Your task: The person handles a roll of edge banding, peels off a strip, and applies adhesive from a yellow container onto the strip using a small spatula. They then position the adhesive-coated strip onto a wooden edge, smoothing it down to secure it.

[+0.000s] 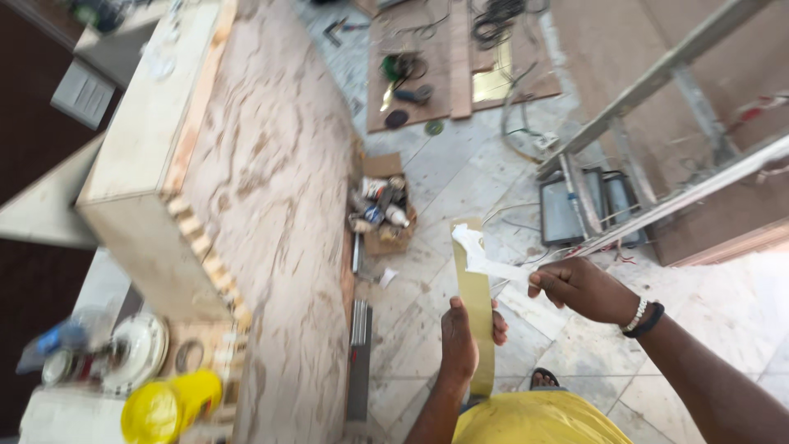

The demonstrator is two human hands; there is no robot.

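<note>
1. The left hand [460,339] is clamped on one gold strip [474,308], which stands upright from that hand, thumb on its far edge.
2. The right hand [582,288], to the right of the strip, pinches one white film [485,261] — the film runs from the strip's top to those closed fingers.
3. Left of the strip: one cardboard box [386,205] of bottles, one long slab [275,214], one yellow can [168,404].

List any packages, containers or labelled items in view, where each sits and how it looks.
Cardboard box: on the floor beside the wooden panel, brown, open, full of bottles and tubes.
Yellow container: lower left, round, bright yellow.
Gold strip: held upright in the left hand; right hand pinches its white film.
</note>
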